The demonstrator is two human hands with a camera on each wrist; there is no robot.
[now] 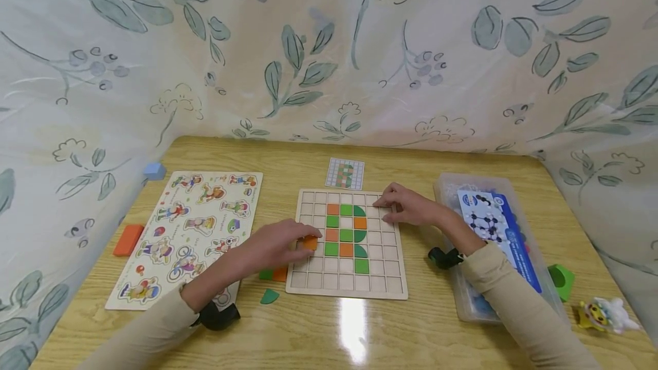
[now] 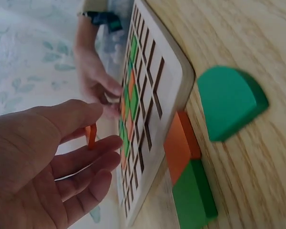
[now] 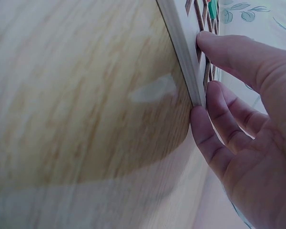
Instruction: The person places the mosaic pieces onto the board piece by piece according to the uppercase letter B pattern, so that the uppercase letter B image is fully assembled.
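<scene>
In the head view, a wooden grid board (image 1: 319, 284) lies at the middle of the table, with several green and orange tiles set in its squares. My left hand (image 1: 281, 243) is over the board's left side. Between thumb and index finger it pinches an orange square tile (image 2: 91, 136). My right hand (image 1: 413, 207) rests at the board's upper right corner; in the right wrist view the thumb (image 3: 229, 50) touches the grid, with other fingers by the edge. Behind the board lies a small pattern card (image 1: 331, 181) showing a green and orange design.
Loose by the board's lower left are a dark green rounded piece (image 1: 269, 296), an orange tile (image 1: 280, 274) and a green tile (image 1: 266, 274). A picture puzzle board (image 1: 205, 244) lies left, a clear plastic box (image 1: 470, 307) right. Red (image 1: 127, 240) and green (image 1: 560, 282) blocks stand farther out.
</scene>
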